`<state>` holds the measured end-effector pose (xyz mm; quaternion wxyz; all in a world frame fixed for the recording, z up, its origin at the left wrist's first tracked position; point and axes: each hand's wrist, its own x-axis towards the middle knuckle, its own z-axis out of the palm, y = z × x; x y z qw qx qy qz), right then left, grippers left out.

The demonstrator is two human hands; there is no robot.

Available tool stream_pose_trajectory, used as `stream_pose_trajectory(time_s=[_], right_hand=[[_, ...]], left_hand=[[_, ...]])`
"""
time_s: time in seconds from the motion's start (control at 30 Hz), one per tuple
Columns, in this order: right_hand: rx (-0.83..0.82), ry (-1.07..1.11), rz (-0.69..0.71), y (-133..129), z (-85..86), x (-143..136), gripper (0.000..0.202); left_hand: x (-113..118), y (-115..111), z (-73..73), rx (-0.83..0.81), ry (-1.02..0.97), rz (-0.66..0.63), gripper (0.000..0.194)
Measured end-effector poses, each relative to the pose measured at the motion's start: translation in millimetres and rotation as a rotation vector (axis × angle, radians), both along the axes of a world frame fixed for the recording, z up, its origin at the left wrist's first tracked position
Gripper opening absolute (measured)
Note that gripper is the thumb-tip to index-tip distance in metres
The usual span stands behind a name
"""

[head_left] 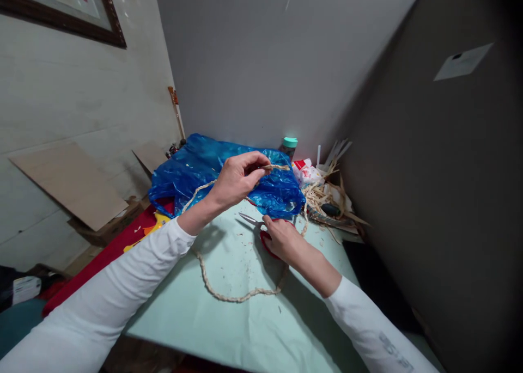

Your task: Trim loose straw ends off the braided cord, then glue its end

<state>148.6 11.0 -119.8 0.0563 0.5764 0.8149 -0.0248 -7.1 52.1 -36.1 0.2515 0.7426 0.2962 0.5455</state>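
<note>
My left hand (239,178) pinches the end of a braided straw rope (233,298), raised in front of the blue plastic bag. The rope's tan tip points right from my fingertips. Lower and to the right, my right hand (284,238) holds red-handled scissors (250,219) near the table surface, their blades pointing left and looking slightly parted. The rest of the rope lies in a wide loop on the pale green tablecloth (229,340), passing under my right wrist. Small straw scraps are scattered on the cloth between my hands.
A blue plastic bag (200,160) lies at the back. Behind it stands a jar with a green lid (290,142). Loose straw strips (322,196) are piled at the back right, near a dark-handled tool (330,209). Grey panels rise behind and right; a cardboard sheet (69,182) leans at left.
</note>
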Motion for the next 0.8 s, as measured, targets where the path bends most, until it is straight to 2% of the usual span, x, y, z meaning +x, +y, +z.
stream_pose_trajectory(time_s=[0.17,0.3,0.37,0.47,0.57,0.63,0.7,0.8], right_hand=[[0.022,-0.037,-0.029,3.5,-9.7,0.6,0.036],[0.060,-0.030,0.034,1.1,-1.0,-3.9,0.035],[0.070,0.011,0.124,-5.5,6.8,-14.0,0.034],[0.025,0.122,0.363,-25.1,14.0,-43.5,0.041],[-0.024,0.205,0.603,-48.9,7.0,-80.3,0.041],[-0.041,0.229,0.707,-59.2,-3.2,-96.8,0.024],[-0.051,0.245,0.740,-61.6,-11.4,-99.0,0.020],[-0.046,0.275,0.674,-52.9,-8.7,-72.1,0.024]], left_hand=[[-0.7,8.9,-3.3,-0.047,-0.013,-0.010,0.014],[-0.1,7.9,4.7,-0.066,-0.026,-0.001,0.014],[0.0,6.8,11.6,-0.067,-0.038,-0.007,0.012],[0.3,5.9,24.2,-0.047,-0.121,-0.070,0.013],[-0.6,5.2,37.5,-0.016,-0.204,-0.107,0.016],[-4.5,5.0,45.1,-0.002,-0.226,-0.109,0.018],[-12.7,5.6,50.8,0.010,-0.239,-0.081,0.020],[-33.7,8.9,55.2,0.027,-0.315,0.029,0.019]])
